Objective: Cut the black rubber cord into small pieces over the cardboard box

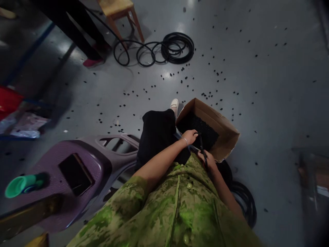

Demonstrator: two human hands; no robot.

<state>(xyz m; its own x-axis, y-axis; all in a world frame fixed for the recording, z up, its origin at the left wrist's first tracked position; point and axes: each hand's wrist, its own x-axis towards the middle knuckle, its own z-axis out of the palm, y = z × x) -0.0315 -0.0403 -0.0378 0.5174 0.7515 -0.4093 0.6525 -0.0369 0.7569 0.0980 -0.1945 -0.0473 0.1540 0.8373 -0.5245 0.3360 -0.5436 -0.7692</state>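
Note:
Over the near edge of an open cardboard box (227,127), my left hand (190,136) is closed on a small black piece (196,133). My right hand (208,160) is wrapped round black-handled scissors (202,145), whose blades point up toward the left fingertips. Many small black pieces (203,128) lie inside the box, which stands tilted beside my knee. Whether the blades touch the held piece is too small to tell.
On the left, a purple stool (102,168) bears a dark phone (76,174) and a green cup (16,187). Coiled black hose (178,48) lies ahead near a wooden stool (115,7) and a person's legs (79,31). Another coil (248,202) is at right. Black bits dot the floor.

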